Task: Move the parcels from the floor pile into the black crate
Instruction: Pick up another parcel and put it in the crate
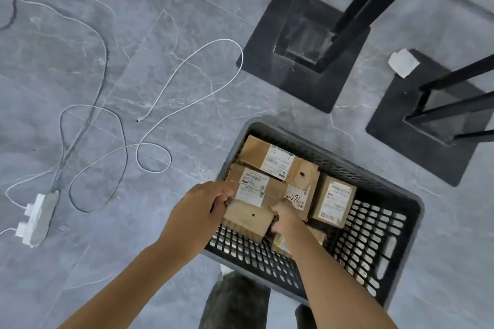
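Your left fingers [224,191] and right fingers [280,208] curl round one parcel [248,220], gripping its two sides low inside the crate [336,159].

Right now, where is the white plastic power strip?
In the head view, the white plastic power strip lies on the grey floor at lower left, well left of the black plastic crate, beside the looping white cable.
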{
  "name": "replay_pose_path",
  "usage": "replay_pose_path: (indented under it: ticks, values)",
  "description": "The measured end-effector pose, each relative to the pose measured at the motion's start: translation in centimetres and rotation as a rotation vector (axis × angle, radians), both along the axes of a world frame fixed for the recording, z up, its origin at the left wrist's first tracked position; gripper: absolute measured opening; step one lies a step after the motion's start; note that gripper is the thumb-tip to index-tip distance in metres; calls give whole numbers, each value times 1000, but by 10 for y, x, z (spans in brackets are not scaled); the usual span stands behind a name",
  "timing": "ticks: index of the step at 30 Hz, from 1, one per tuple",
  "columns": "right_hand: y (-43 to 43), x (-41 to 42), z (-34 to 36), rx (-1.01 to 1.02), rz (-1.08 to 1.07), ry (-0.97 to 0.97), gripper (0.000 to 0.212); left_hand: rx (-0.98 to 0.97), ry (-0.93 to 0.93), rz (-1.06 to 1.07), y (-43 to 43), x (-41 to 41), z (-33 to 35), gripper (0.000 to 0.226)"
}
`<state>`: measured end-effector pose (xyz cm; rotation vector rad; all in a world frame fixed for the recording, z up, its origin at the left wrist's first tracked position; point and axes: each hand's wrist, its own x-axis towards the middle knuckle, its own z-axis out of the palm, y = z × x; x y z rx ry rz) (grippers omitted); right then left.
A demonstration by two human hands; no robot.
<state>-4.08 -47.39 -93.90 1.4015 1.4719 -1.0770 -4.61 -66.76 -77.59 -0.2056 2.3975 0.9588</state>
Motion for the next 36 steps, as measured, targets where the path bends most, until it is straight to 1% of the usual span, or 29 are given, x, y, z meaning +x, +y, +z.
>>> replay_pose_path:
  ticks: [2,5,6,9,12,14,16,18,19,22,24,27,30,33,36]
  values:
    - [8,5,10,-92,168,-15,52,3,-40,-4,4,5,7,26]
    - [17,1,37,-125,136,-67,58,-14,-56,-49,10,2,28,25]
    - [20,-3,50,-136,203,-38,59,-27,-49,-57,11,-2,37,25]
    - [30,-12,97,-196,298,89,54,-56,-39,-63,16,-23,73,24]
    - [44,-31,162,-182,355,220,37,-47,-7,-110,28,-52,123,22]
    - [55,-51,220,-173,388,336,26,-35,31,-136,42,-70,170,23]
    - [67,-72,288,-137,404,472,21,-28,101,-164,58,-85,224,24]
    - [83,-91,361,-117,352,616,18,-13,189,-189,76,-99,278,23]
    - [92,-98,397,-89,349,694,18,1,231,-205,86,-106,305,23]
    - [120,-99,510,96,494,905,22,50,354,-261,118,-121,390,23]
    - [141,-91,578,188,523,1042,20,68,447,-299,142,-129,445,24]
    - [175,-71,673,331,484,1174,17,94,631,-388,187,-133,526,23]
    - [220,-39,753,483,427,1288,18,158,761,-452,240,-123,600,23]
    - [272,6,821,618,381,1376,19,248,864,-529,298,-100,658,22]
    - [330,65,868,755,298,1443,21,344,901,-619,363,-66,699,23]
